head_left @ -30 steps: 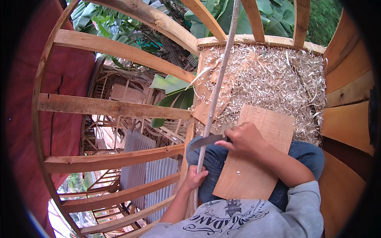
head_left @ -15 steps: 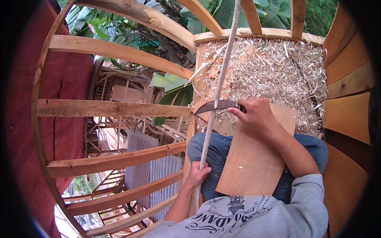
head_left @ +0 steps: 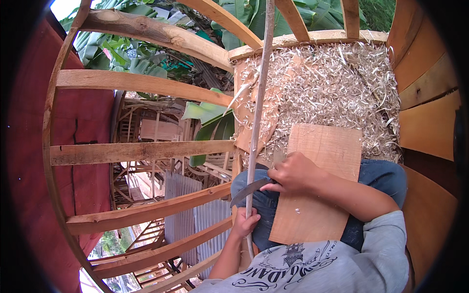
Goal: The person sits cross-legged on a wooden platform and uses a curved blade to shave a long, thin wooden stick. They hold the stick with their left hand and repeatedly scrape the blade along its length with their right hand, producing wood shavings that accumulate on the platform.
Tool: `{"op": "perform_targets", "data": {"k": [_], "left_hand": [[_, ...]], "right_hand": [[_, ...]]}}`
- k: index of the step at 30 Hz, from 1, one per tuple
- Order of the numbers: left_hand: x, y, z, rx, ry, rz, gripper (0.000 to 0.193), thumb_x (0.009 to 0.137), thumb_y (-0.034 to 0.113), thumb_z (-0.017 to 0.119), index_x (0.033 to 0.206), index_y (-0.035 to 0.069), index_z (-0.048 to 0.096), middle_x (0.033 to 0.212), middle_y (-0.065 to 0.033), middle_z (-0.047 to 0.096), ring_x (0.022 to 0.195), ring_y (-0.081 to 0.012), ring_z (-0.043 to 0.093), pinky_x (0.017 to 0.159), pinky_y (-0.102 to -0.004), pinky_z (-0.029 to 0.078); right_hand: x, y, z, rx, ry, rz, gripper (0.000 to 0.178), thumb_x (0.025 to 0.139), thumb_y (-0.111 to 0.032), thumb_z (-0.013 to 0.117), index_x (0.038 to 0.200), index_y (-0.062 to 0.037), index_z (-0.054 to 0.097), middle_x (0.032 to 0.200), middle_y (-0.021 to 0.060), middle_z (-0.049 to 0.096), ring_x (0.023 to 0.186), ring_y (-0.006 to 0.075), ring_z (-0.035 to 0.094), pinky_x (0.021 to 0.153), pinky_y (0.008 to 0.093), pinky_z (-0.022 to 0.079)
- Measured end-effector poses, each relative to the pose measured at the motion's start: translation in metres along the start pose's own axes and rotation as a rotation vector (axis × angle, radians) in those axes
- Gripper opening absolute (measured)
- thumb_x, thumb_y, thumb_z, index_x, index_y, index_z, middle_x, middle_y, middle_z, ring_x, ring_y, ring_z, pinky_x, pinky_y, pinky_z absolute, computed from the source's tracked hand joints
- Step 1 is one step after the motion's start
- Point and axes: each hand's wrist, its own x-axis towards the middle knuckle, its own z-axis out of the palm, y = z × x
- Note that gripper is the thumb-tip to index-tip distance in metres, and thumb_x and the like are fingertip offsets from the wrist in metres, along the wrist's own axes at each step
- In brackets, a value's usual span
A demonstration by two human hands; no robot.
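A long, thin wooden pole (head_left: 260, 93) runs upright through the view, from the far edge down past my left knee. My left hand (head_left: 245, 222) is closed around its lower part. Just above that hand, the curved dark blade of a knife (head_left: 248, 191) lies across the pole. My right hand (head_left: 293, 173) is closed on the knife's handle, which the fingers mostly hide. Under my right forearm a flat wooden board (head_left: 312, 210) rests across my lap, with a small shaving on it.
Curled wood shavings (head_left: 337, 88) cover the floor ahead of me. A slatted wooden railing (head_left: 141, 152) stands close on my left, with corrugated sheets (head_left: 183, 210) beyond it. Wooden planks (head_left: 430, 132) form a wall at my right. Banana leaves (head_left: 244, 24) show past the far rail.
My right hand has drawn the knife down along the pole toward me, from beyond my knee to near my left hand. The left hand keeps its hold; the view has shifted slightly.
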Motion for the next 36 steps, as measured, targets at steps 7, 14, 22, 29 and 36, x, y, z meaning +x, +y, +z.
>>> {"op": "perform_targets", "data": {"k": [7,14,22,29,36], "left_hand": [[-0.002,0.001,0.001,-0.037,-0.009,-0.024,0.035,0.081,0.013,0.063,0.056,0.011,0.038,0.046,0.0041,0.038,0.036,-0.0053,0.034,0.034,-0.0216,0.022],[0.002,0.005,0.003,-0.093,0.003,-0.059,0.036,0.081,0.014,0.062,0.056,0.011,0.038,0.046,0.0039,0.037,0.036,-0.0054,0.033,0.034,-0.0214,0.022],[0.003,-0.002,-0.009,-0.198,-0.095,-0.063,0.041,0.078,0.017,0.066,0.055,0.013,0.033,0.043,0.0028,0.034,0.032,-0.0070,0.031,0.031,-0.0227,0.020],[0.002,0.000,-0.009,-0.197,-0.082,-0.059,0.040,0.078,0.017,0.065,0.056,0.013,0.033,0.042,0.0023,0.034,0.031,-0.0076,0.030,0.031,-0.0232,0.020],[0.002,0.000,-0.008,-0.191,-0.089,-0.067,0.039,0.078,0.018,0.065,0.056,0.013,0.033,0.043,0.0023,0.034,0.031,-0.0079,0.030,0.031,-0.0233,0.021]], "right_hand": [[0.004,0.012,-0.005,0.126,0.115,0.159,0.046,0.086,-0.047,0.058,0.068,-0.0057,0.063,0.050,0.0113,0.055,0.046,0.0262,0.059,0.045,0.0368,0.046],[0.018,0.038,-0.027,0.050,0.175,0.222,0.051,0.083,-0.050,0.061,0.061,-0.0039,0.061,0.048,0.0126,0.053,0.047,0.0278,0.059,0.047,0.0378,0.046],[0.018,0.038,-0.045,0.768,-0.388,0.321,0.032,0.081,-0.029,0.070,0.089,-0.0001,0.061,0.050,0.0032,0.044,0.050,0.0108,0.039,0.048,0.0301,0.036],[0.014,0.032,-0.024,0.311,-0.029,0.211,0.024,0.083,-0.021,0.068,0.081,0.0005,0.058,0.056,0.0102,0.054,0.051,0.0216,0.050,0.051,0.0350,0.040],[0.006,0.025,-0.020,0.588,-0.434,0.220,0.025,0.083,-0.024,0.068,0.083,0.0004,0.061,0.054,0.0107,0.053,0.051,0.0220,0.051,0.051,0.0361,0.040]]}}
